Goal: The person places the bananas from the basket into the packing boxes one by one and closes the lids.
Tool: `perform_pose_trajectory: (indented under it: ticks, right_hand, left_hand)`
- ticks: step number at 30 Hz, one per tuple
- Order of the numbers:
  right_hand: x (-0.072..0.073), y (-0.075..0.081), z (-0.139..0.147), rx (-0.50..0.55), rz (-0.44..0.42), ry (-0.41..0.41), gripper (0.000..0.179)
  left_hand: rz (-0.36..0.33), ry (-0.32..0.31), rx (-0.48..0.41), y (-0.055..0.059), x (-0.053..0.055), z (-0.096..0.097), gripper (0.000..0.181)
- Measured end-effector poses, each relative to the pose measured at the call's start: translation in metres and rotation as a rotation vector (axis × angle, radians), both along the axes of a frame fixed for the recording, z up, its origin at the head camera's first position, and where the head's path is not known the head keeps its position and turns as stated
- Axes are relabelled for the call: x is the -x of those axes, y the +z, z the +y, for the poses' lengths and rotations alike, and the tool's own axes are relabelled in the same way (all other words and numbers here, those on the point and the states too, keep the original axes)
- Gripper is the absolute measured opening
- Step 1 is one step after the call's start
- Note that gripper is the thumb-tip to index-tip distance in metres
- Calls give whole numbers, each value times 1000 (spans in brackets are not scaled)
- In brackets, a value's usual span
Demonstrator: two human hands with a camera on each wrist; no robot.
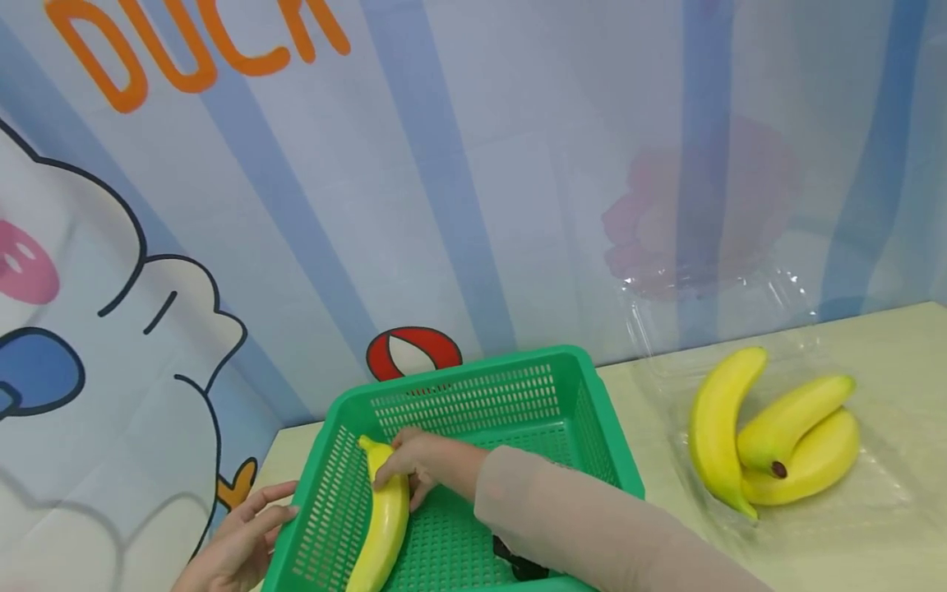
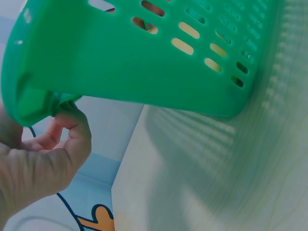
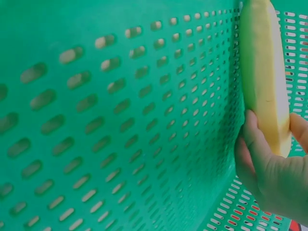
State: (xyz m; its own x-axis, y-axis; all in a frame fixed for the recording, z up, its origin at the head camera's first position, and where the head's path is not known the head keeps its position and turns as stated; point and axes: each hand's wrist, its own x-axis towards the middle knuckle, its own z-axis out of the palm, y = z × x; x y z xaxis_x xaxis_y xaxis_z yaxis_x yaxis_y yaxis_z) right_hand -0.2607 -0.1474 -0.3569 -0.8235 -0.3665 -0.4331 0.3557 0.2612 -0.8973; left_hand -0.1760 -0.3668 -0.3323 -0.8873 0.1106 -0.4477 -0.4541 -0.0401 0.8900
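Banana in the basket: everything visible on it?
The banana is yellow, gently curved and whole, with a smooth, slightly glossy surface, tapering to a short stem at its far end. The right hand grips it near that end, thumb and fingers on opposite sides. It runs lengthwise beside the left wall of the green basket; whether it touches wall or floor is unclear. The head view cuts off its near end.

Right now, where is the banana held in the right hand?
In the head view, the banana is inside the basket, along its left wall, in the right hand's fingers.
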Motion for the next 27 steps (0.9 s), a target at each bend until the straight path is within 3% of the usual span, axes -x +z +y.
perform_pose_trajectory:
  ticks: [7, 21, 27]
  right_hand:
    - [-1, 2, -3, -18, -17, -45, 54]
    - [0, 36, 18, -4, 9, -44, 56]
    - [5, 47, 27, 31, 3, -47, 61]
  left_hand:
    - [-8, 5, 27, -2, 0, 0, 32]
    - [13, 0, 48, -3, 1, 0, 47]
    - [-18, 3, 31, -6, 0, -1, 50]
